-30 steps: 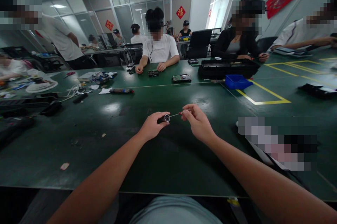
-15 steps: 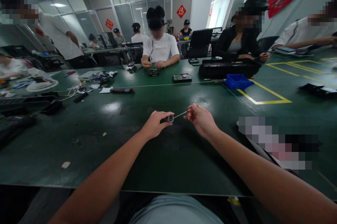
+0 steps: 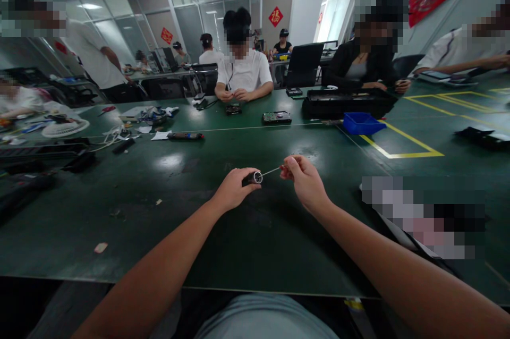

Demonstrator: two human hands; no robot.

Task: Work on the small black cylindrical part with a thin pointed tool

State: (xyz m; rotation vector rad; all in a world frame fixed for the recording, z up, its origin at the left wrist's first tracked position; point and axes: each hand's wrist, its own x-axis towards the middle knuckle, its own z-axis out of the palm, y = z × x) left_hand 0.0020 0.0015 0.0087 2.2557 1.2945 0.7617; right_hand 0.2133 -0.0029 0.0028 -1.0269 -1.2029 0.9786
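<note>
Person's left hand [image 3: 233, 190] closed around a small dark cylinder with a silvery end face [image 3: 252, 177], held just above the dark green table [image 3: 167, 232], inward from the middle of its near edge. Person's right hand [image 3: 305, 179] pinched shut on a thin metal rod [image 3: 271, 171] — rod tip meets the cylinder's end face.

Open room close in, clutter toward the rims

Bare green surface [image 3: 239, 243] lies ahead of, behind and left of the left hand [image 3: 233, 190] and right hand [image 3: 305, 182]; the gap between them is bridged by a thin rod [image 3: 271, 171] from a small cylinder [image 3: 252, 178]. A blurred object [image 3: 422, 217] lies near on the right, closing that side. Far ahead sit a circuit board [image 3: 276, 117], a blue bin [image 3: 360, 124] and a dark tool [image 3: 185, 136], with black gear [image 3: 79, 161] far left.
</note>
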